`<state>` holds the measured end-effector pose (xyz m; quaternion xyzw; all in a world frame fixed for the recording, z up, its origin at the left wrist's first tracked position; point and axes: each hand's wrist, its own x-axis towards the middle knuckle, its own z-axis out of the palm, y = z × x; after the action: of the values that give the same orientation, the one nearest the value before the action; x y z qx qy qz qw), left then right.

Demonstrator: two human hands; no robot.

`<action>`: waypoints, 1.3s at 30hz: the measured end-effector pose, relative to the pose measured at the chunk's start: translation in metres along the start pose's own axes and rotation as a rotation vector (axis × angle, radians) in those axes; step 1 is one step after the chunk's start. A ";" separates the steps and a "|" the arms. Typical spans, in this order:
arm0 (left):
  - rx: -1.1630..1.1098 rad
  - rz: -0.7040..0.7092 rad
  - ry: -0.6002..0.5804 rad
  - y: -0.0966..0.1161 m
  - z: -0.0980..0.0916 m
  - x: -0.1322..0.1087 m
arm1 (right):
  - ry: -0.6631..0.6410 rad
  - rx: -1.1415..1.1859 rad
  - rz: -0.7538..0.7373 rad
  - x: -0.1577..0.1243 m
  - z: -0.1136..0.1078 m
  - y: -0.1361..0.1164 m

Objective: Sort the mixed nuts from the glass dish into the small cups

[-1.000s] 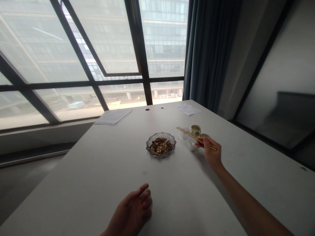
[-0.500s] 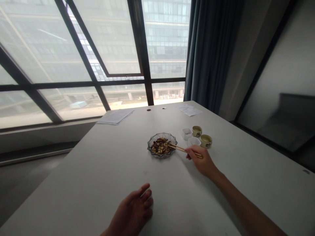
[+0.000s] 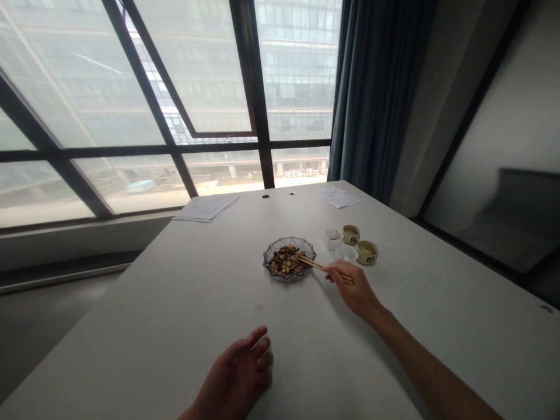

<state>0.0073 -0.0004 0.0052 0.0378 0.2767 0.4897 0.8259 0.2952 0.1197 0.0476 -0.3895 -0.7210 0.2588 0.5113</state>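
Note:
My right hand [image 3: 352,286] holds a pair of wooden chopsticks [image 3: 315,265], their tips down among a mix of brown and pale nuts or seeds [image 3: 285,262]. These lie in a clear glass bowl [image 3: 268,271] with a scalloped rim. Whether the tips pinch a piece is too small to tell. My left hand [image 3: 240,370] rests on the white table [image 3: 175,315] nearer to me, palm turned inward, fingers loosely curled and holding nothing. Just beyond the right hand stand two small white plastic containers [image 3: 333,240]; the farther one has something small and dark in it.
Two greenish-yellow cups [image 3: 367,254] with dark characters stand right of the containers. Paper sheets [image 3: 207,208] lie at the table's far left, and another crumpled paper [image 3: 339,197] at the far right. A window and a dark blue curtain [image 3: 367,93] are behind the table.
My right hand has shifted slightly left and down, pushing the chopstick tips a little farther over the pile in the bowl. The left hand stays in place.

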 end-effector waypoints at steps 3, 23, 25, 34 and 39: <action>-0.002 -0.002 -0.005 0.000 0.000 -0.001 | 0.075 0.049 0.054 -0.004 0.003 0.008; -0.010 -0.003 0.015 0.000 0.001 -0.001 | 0.120 0.105 0.135 -0.001 0.007 0.017; -0.010 -0.004 0.017 0.000 0.001 0.000 | 0.130 0.097 0.126 -0.001 0.008 0.018; -0.002 -0.006 0.024 0.000 0.002 -0.001 | 0.115 0.090 0.163 0.001 0.003 0.013; 0.019 0.004 0.041 -0.001 0.003 -0.002 | 0.048 0.003 0.089 0.004 0.006 0.004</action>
<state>0.0094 -0.0020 0.0085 0.0360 0.2983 0.4892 0.8188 0.2901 0.1254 0.0447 -0.4263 -0.6902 0.2729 0.5170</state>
